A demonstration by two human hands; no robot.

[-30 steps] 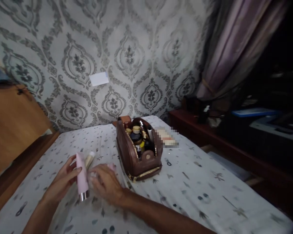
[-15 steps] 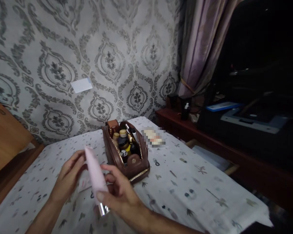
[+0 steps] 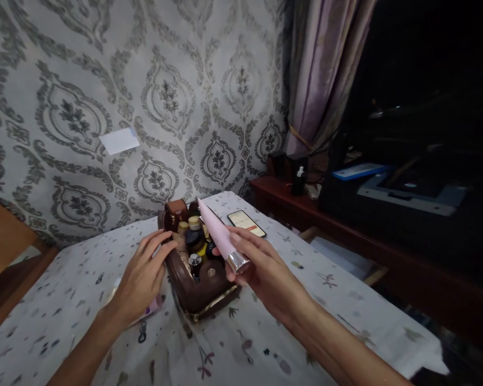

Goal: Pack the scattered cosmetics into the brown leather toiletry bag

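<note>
A pale pink tube (image 3: pixel 217 229) with a shiny silver cap is held in my right hand (image 3: pixel 257 257), tilted over the right side of a brown leather bag (image 3: pixel 189 292). The bag lies unzipped and holds several small jars and bottles, among them a gold-lidded jar (image 3: pixel 194 222) and a silver-topped bottle (image 3: pixel 195 261). My left hand (image 3: pixel 145 273) rests its fingertips at the bag's left edge, fingers spread. Partly hidden beneath my left hand is a flat pinkish packet (image 3: pixel 155 305) on the cloth.
A phone (image 3: pixel 247 222) with a lit screen lies behind the bag on the patterned white cloth (image 3: pixel 301 311). To the right, a dark red desk (image 3: pixel 273 192) carries a small black bottle (image 3: pixel 298 181). A wooden board (image 3: pixel 4 241) stands at the left.
The tube has moved up and right, over the bag, in my right hand. My left hand has come away from the tube and reached the bag's left edge. The view has shifted slightly.
</note>
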